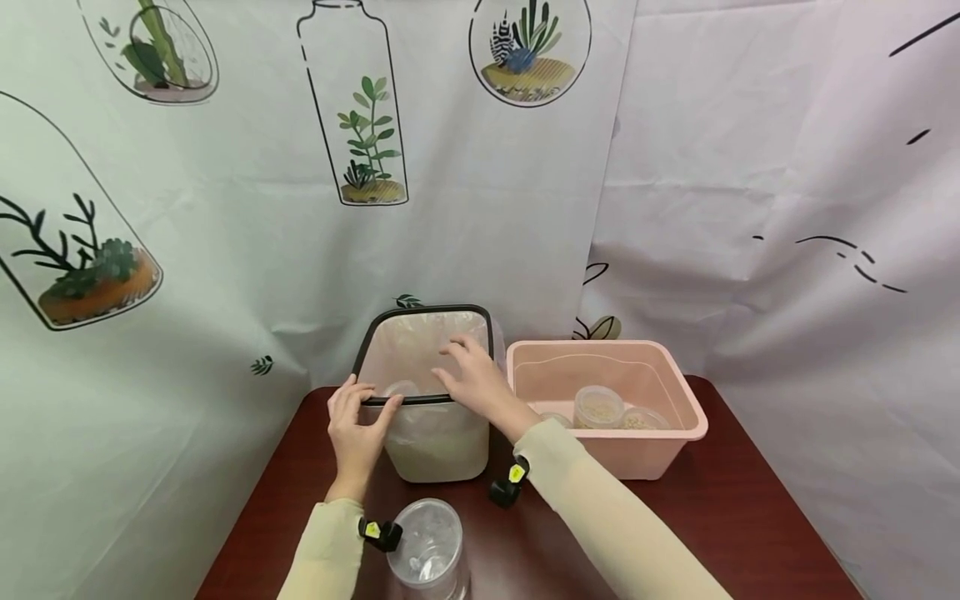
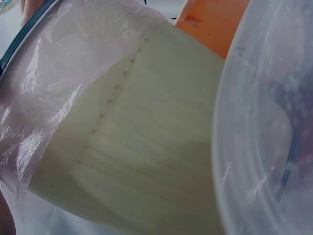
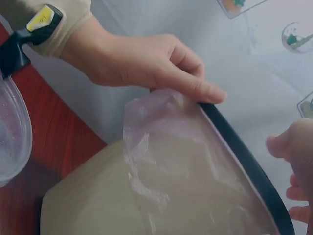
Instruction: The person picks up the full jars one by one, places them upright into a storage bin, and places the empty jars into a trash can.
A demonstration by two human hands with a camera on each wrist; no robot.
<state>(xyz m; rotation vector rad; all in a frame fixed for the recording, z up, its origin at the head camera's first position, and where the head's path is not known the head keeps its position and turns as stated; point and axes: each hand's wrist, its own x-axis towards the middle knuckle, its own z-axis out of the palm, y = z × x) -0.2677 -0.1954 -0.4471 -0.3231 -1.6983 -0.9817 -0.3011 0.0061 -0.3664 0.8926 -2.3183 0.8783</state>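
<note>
A cream trash can [image 1: 441, 454] with a black rim ring [image 1: 420, 310] stands near the back wall, lined with a clear plastic bag [image 3: 168, 161] folded over the rim. My left hand [image 1: 356, 429] grips the front left corner of the rim, thumb on the near edge; the right wrist view shows this hand [image 3: 146, 61] too. Over the front right of the opening hovers my right hand [image 1: 480, 385], fingers loosely bent, holding nothing. Inside the can a round translucent item [image 1: 402, 389] is partly visible. A clear plastic jar [image 1: 429, 542] stands beside my left wrist.
To the right of the can sits a pink basin [image 1: 600, 454]. In it are several clear tubs, one tub [image 1: 598, 407] raised above the others, with pale grains inside. A printed cloth [image 1: 465, 242] hangs behind the dark red table [image 1: 750, 533].
</note>
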